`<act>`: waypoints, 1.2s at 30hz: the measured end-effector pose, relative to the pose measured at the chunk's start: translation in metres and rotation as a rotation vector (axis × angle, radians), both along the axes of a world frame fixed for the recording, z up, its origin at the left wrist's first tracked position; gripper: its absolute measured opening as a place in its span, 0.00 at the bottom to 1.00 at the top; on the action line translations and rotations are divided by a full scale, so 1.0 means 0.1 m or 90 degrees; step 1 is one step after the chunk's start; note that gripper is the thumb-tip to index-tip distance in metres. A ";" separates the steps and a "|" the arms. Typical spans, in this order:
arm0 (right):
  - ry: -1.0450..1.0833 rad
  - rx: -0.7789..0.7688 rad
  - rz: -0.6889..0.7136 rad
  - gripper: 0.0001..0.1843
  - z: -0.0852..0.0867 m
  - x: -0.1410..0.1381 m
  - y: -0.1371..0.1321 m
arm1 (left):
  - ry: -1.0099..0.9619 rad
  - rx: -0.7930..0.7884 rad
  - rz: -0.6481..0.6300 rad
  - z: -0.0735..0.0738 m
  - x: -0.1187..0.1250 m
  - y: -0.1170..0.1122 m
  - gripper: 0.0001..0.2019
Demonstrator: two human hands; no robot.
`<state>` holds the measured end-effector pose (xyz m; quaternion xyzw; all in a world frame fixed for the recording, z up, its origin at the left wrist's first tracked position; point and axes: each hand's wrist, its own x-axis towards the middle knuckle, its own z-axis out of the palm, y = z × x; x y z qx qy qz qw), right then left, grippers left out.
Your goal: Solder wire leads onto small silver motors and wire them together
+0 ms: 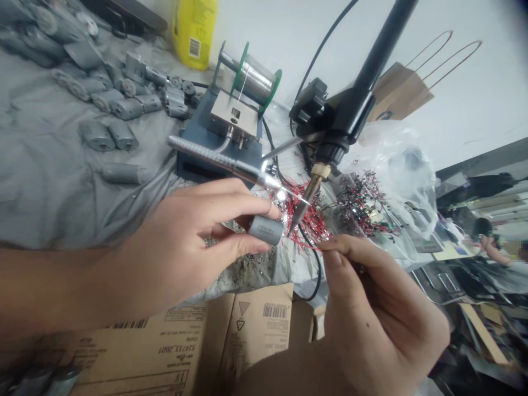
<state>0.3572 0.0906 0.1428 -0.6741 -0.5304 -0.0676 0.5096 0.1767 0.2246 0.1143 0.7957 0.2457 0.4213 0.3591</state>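
The left hand (pixel 160 247) had a grey motor (pixel 266 230) pinched between thumb and fingertips, the gap between them just as wide as the motor's body. The right hand (pixel 367 313) had its thumb and forefinger closed together on a thin red wire (pixel 312 247), its other fingers curled behind. The wire ran from that pinch toward the near end of the motor; whether it touched the motor could not be told.

The motor lay on its side in the left hand, its end just beside the soldering iron (pixel 305 204), which slanted down from a black arm (pixel 358 107). I could not tell whether tip and motor met. A silver tube (pixel 214 157) reached across above the left hand, its nozzle pointing at the iron. Behind stood a blue feeder (pixel 200 129) carrying a spool (pixel 258 80) of solder.

Beneath and past the iron lay a heap of red wires (pixel 303 223), with a second pile of red and black wires (pixel 365 203) to its right, near a clear plastic bag (pixel 416 187). Many loose motors (pixel 127 107) were spread over the cloth-covered tabletop (pixel 152 146) at the left, near a yellow bottle (pixel 193 33). A cardboard box (pixel 264 319) sat below the hands.
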 end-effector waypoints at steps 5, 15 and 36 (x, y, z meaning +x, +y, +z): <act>-0.003 -0.002 0.001 0.08 0.01 0.00 0.01 | -0.002 -0.013 0.002 0.00 0.02 0.01 0.15; -0.008 -0.011 -0.008 0.08 0.00 -0.03 0.04 | -0.004 -0.011 -0.011 0.01 0.00 0.01 0.13; -0.026 -0.005 -0.021 0.07 0.00 -0.03 0.04 | 0.027 0.005 0.011 0.03 0.00 0.00 0.14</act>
